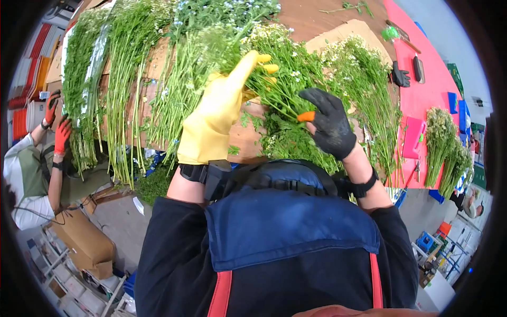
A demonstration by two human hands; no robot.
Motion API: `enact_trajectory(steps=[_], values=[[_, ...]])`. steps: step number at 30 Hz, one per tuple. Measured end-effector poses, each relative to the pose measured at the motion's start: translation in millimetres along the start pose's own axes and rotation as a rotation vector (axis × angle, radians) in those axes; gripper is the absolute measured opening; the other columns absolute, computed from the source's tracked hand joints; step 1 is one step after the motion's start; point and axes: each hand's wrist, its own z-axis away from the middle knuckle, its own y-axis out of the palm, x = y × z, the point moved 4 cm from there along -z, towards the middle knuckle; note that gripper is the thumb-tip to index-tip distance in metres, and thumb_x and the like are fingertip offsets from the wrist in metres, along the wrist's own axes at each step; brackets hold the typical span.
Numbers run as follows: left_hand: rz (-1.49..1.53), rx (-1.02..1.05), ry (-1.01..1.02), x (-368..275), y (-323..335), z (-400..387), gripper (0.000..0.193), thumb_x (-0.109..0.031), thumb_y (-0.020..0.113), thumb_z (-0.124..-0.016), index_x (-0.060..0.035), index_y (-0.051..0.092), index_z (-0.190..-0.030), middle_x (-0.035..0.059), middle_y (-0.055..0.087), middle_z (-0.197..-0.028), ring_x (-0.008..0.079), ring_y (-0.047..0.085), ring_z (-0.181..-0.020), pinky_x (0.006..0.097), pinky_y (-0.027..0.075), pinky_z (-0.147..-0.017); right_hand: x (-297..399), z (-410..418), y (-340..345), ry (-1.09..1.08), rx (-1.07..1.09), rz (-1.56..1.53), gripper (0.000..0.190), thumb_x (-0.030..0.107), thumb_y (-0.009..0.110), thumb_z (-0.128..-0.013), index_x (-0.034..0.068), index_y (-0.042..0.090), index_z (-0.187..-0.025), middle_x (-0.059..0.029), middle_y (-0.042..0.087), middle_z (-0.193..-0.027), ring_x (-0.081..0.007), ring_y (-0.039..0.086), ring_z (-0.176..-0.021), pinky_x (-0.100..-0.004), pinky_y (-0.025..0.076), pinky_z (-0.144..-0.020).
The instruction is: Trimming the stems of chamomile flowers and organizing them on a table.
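Note:
My left hand, in a long yellow rubber glove, has its fingers curled around leafy green flower stems. The lower ends of these stems slant right to my right hand, which wears a black glove with an orange covering on one fingertip. That fingertip and a bare digit beside it pinch the stem ends. Small white daisy-like flowers show just beyond the held stems. Beneath my hands lies a heap of loose green leaves on the wooden table.
Long-stemmed bunches hang over the table edge at left, near a co-worker's red-gloved hands. Blue flowers lie behind. More white flowers lie right. A pink tabletop holds a black glove, pruning shears and upright-looking bunches.

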Motion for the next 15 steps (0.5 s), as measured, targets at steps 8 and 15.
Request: enact_trajectory(steps=[8,15], values=[[-0.478,0.004,0.219,-14.1,0.2,16.5,0.041,-0.007,0.041,-0.104,-0.0024,0.043,-0.144,0.0135,0.065,-0.124,0.0171,0.066,-0.105,0.0303,0.053,-0.088,-42.3,111.1,18.4,0.828,0.069,-0.854,0.055,0.026,0.077,-0.083,0.009,0.059,-0.132,-0.0134,0.065,-0.122,-0.0249,0.063,-0.112,-0.0357,0.05,-0.094],[0.194,-0.105,0.161,-36.2,12.4,24.9,0.039,-0.016,0.046,-0.104,0.0023,0.048,-0.138,0.0168,0.07,-0.111,0.0234,0.068,-0.098,0.0351,0.051,-0.093,-32.3,180.7,23.7,0.872,0.433,-0.448,0.029,0.028,0.066,-0.093,0.01,0.069,-0.116,-0.0127,0.065,-0.076,-0.0234,0.066,-0.068,-0.0333,0.05,-0.064]])
